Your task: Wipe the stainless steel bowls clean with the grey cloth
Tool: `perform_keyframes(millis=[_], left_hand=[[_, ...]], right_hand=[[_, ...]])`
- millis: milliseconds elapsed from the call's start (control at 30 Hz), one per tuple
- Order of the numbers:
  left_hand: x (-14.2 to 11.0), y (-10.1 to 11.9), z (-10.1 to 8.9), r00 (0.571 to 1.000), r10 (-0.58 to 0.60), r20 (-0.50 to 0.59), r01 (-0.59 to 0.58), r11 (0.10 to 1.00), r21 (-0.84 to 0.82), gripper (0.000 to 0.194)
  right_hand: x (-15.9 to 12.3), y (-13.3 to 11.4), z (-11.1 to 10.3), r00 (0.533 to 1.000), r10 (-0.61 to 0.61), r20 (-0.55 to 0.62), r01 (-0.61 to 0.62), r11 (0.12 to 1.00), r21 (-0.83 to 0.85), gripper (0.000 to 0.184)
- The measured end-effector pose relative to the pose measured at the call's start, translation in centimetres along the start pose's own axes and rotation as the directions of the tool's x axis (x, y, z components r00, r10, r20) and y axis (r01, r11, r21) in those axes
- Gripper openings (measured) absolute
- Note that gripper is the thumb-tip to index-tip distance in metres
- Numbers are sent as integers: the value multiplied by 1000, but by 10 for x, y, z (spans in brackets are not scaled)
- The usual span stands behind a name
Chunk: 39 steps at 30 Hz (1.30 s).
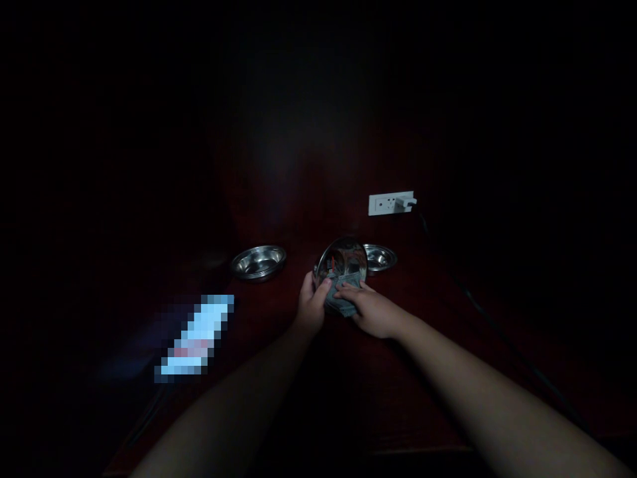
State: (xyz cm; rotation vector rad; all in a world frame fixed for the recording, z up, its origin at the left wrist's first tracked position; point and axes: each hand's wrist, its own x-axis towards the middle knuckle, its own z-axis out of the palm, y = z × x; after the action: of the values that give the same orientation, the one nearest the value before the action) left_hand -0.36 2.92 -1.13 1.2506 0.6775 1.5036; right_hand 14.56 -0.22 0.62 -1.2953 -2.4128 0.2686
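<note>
My left hand (313, 304) is closed on the left rim of a shiny metal bowl (343, 255), its thumb on the near side. The bowl is tilted up so that its inside faces me. A grey-green cloth (342, 302) lies against the lower part of the bowl's inside. My right hand (371, 309) presses that cloth to the bowl with its fingers over it. Behind the held bowl, to the right, a second metal bowl (381, 257) is partly hidden. A third metal bowl (259, 262) stands on the dark red table (398, 392) to the left.
A lit, pixelated screen (199, 338) is at the left. A white wall socket (391, 203) with a plugged-in adapter (405, 202) is at the back right. From it a dark cable (472, 302) runs down the right side. The surroundings are very dark.
</note>
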Motion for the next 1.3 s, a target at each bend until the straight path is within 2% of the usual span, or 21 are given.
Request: perform_keyframes(millis=[433, 700, 1300], left_hand=[[-1, 2, 0, 1000, 8, 3, -8, 1000, 7, 27], [-1, -1, -1, 999, 37, 3, -37, 999, 14, 24], [-1, 1, 0, 1000, 20, -4, -20, 999, 45, 25]], right_hand=[[1, 3, 3, 996, -64, -63, 67, 997, 47, 54], [1, 2, 4, 995, -57, -82, 61, 997, 53, 52], [0, 2, 4, 996, -35, -83, 42, 996, 77, 51]])
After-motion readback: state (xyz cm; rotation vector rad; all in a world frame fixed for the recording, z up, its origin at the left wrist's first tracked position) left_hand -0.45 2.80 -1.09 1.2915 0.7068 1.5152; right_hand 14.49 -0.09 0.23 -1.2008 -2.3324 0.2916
